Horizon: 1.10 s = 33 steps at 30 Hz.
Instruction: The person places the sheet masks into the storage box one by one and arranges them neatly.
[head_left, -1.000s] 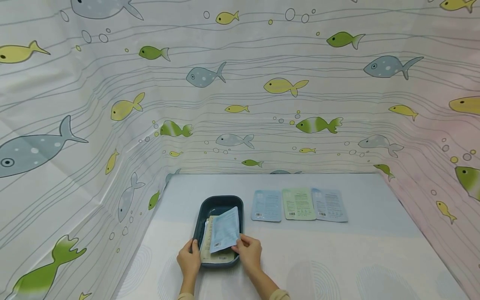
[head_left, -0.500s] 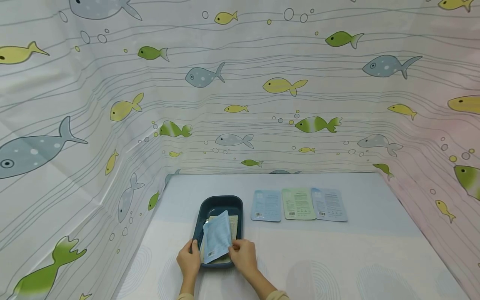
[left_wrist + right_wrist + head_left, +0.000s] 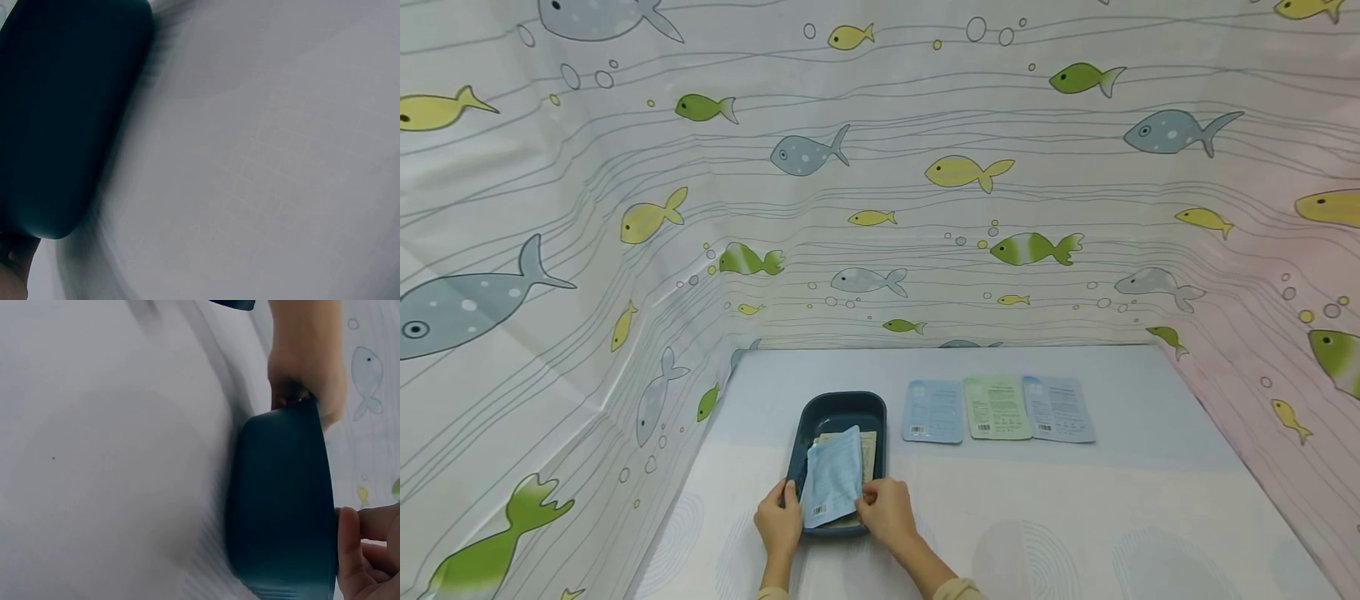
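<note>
A dark blue tray (image 3: 850, 410) stands on the table left of the middle in the head view. My left hand (image 3: 778, 518) grips its left rim near the front corner, thumb on top. Inside, a light blue packet (image 3: 835, 475) with a barcode lies slanted over a cream packet (image 3: 869, 454). My right hand (image 3: 889, 515) pinches the blue packet's right edge close to its lower corner, just over the tray's right rim. The right wrist view shows the tray's outer wall (image 3: 281, 500) with right fingertips (image 3: 349, 528) at its rim. Only the tray's dark side (image 3: 62, 125) fills the left wrist view.
Behind and right of the tray, three packets lie in a row: a blue packet (image 3: 932, 412), a green packet (image 3: 997, 408) and a pale blue-violet packet (image 3: 1060, 409). A fish-printed sheet (image 3: 895, 233) walls the table (image 3: 1075, 492) at the back and sides.
The right hand has brought the blue packet left and down onto the cream packet in the tray. During the last half second the blue packet straightens slightly. The left hand and tray stay put.
</note>
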### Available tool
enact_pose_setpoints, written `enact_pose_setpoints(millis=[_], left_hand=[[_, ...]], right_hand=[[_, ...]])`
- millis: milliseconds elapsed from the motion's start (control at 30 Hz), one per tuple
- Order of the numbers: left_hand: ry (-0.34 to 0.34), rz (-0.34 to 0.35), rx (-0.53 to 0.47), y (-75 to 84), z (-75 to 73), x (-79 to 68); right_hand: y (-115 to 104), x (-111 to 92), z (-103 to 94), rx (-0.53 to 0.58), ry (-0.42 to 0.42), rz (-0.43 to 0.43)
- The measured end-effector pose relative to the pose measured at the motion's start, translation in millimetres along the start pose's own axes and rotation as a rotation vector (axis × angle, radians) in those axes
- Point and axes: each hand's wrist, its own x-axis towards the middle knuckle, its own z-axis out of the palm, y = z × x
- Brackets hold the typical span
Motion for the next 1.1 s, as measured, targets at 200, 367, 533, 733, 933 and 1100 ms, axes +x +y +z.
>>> enact_pose_setpoints(millis=[200, 367, 533, 733, 933, 1100], left_hand=[[-0.010, -0.014, -0.009, 2.0, 0.2, -0.8], [-0.009, -0.016, -0.005, 2.3, 0.7, -0.5], [-0.013, -0.021, -0.005, 1.9, 2.0, -0.8], [-0.030, -0.033, -0.006, 2.8, 2.5, 0.5], [-0.051, -0.059, -0.009, 4.1, 0.7, 1.0], [-0.059, -0.066, -0.011, 5.4, -0.5, 1.4]], right_hand=[[-1, -1, 2.0, -0.074, 0.039, -0.025], [-2, -3, 1.0, -0.054, 0.041, -0.021], [-1, -4, -0.5, -0.079, 0.057, -0.032], [3, -5, -3.0, -0.019, 0.073, -0.012], [8, -5, -8.9, 0.125, 0.051, 0.004], [15, -3, -22.8, 0.247, 0.037, 0.030]])
